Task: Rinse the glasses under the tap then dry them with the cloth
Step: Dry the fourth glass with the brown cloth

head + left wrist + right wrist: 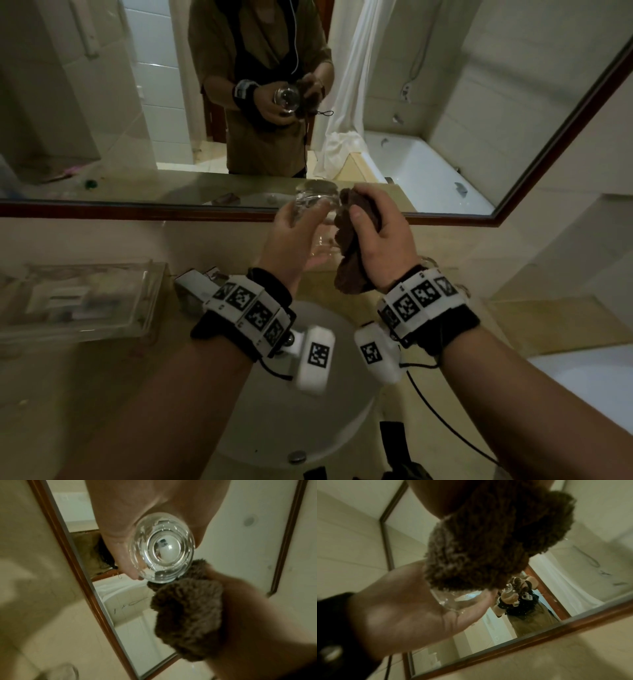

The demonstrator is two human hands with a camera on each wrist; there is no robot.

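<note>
A wet glass [313,205] is gripped in the curled left hand [294,236] above the sink [294,421], tilted on its side, while a bunched cloth [352,246] clenched by the right hand [380,233] is pressed beside its mouth; drying is judged under way, wiping inside next.

The clear, smooth drinking glass [162,555] in my left hand [294,240] is glossy, beaded with water drops. The dark brown cloth [187,616] bunched in my right hand [380,240] is fuzzy, matt terry. The wall mirror [428,102] has a polished reddish wood frame. The beige stone counter [102,394] shines dully; the white ceramic basin [274,428] is smooth.
</note>
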